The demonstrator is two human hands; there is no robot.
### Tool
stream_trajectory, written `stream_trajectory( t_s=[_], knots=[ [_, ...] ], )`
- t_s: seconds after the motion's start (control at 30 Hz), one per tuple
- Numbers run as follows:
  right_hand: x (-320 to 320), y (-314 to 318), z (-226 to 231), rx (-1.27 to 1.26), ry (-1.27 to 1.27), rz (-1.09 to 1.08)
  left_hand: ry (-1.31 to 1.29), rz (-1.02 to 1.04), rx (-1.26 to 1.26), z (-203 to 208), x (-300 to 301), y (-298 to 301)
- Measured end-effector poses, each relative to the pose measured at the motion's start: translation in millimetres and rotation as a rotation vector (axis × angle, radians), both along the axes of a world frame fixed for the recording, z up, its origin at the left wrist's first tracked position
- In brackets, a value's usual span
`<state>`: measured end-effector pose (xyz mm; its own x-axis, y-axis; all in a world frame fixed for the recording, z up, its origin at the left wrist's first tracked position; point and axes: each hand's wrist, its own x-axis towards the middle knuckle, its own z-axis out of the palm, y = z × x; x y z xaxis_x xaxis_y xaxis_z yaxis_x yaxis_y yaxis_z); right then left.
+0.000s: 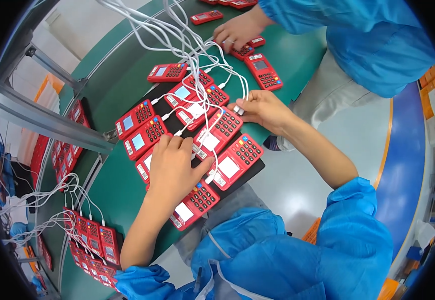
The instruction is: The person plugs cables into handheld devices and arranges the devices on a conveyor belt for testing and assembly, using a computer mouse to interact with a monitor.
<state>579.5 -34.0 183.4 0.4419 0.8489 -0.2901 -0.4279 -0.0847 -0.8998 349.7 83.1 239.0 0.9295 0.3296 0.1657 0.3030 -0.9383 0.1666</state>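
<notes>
Several red card payment terminals lie close together on a black mat (250, 172) in front of me, most with lit screens and white cables plugged in. My left hand (170, 162) lies over a terminal (144, 162), fingers bent and thumb spread apart; its palm hides most of that terminal. My right hand (267, 111) pinches white cable plugs (238, 109) at the top end of a terminal (220, 131). Closer to me, beside my left hand, is another terminal (195, 204), with one more terminal (237, 161) to its right.
A co-worker's hand (240, 31) touches terminals at the far side of the green table (297, 55). White cables (185, 45) hang down over the mat. A metal post (52, 117) stands at left, near another group of cabled terminals (92, 240).
</notes>
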Motion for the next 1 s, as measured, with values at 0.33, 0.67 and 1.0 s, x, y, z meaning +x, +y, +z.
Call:
stream_trajectory(
  t_s=[0.33,0.67,1.0],
  knots=[
    [-7,2,-4,0.111,0.076,0.000,-0.124,-0.010,-0.123,-18,-6,1],
    [-11,3,14,0.122,0.147,0.090,-0.207,0.021,-0.131,-30,-10,-5],
    [28,-24,17,-0.228,-0.748,0.148,-0.186,0.107,-0.042,-17,-12,-27]
  ],
)
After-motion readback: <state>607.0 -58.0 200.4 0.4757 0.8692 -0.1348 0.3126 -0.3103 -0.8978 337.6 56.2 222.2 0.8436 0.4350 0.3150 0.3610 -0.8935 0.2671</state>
